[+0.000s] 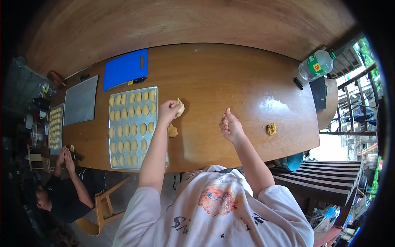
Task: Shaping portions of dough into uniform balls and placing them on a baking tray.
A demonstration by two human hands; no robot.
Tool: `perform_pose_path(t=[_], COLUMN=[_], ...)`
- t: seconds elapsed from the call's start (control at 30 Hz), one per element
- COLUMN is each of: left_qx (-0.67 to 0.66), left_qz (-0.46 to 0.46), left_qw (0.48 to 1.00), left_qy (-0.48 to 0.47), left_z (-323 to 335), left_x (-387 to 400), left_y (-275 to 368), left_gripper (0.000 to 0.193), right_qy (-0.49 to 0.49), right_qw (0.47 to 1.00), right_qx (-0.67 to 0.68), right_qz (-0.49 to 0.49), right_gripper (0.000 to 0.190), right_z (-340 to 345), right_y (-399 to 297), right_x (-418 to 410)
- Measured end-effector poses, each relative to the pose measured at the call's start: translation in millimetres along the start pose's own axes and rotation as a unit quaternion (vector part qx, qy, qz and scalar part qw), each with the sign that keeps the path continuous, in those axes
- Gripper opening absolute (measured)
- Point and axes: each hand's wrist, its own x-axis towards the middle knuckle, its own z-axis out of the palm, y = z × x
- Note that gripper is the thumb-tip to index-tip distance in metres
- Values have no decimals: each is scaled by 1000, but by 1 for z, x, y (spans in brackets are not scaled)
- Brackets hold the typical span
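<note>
My left hand (168, 111) grips a soft lump of pale dough (180, 108) above the table, just right of a metal baking tray (137, 121). Rows of oval dough pieces (133, 129) lie on that tray, partly hidden by my left forearm. On the tabletop below my left hand sits another dough lump (172, 131). My right hand (232, 126) is curled with its thumb up, and a small pale bit of dough (227, 120) shows between its fingers. Farther right rests a crumbly yellow-brown lump (271, 129).
White flour (274, 105) is spread on the wooden table (213, 74). A blue cutting board (126, 69) and a knife (137, 81) lie behind the tray. Leftward are a bare metal tray (81, 100), a filled tray (55, 129) and a co-worker's hands (65, 156). A plastic bottle (316, 66) stands back right.
</note>
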Motion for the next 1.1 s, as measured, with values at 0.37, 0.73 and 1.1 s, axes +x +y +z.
perform_pose_path(t=[0.37,0.73,1.1], left_qx=[438,295,-72], left_qz=[26,104,32], left_qw=[896,949,969], left_qy=[73,36,-235], left_z=[7,39,84], left_x=[7,-23,-78], left_y=[-17,-2,-4], left_gripper=[67,23,28], right_qy=[-76,-44,27], right_qw=[989,984,930], right_qx=[117,175,-343], right_qz=[-53,-15,-131], right_gripper=[38,24,33], right_z=[6,-26,-1], right_y=[-1,13,39], right_x=[-20,-13,-15])
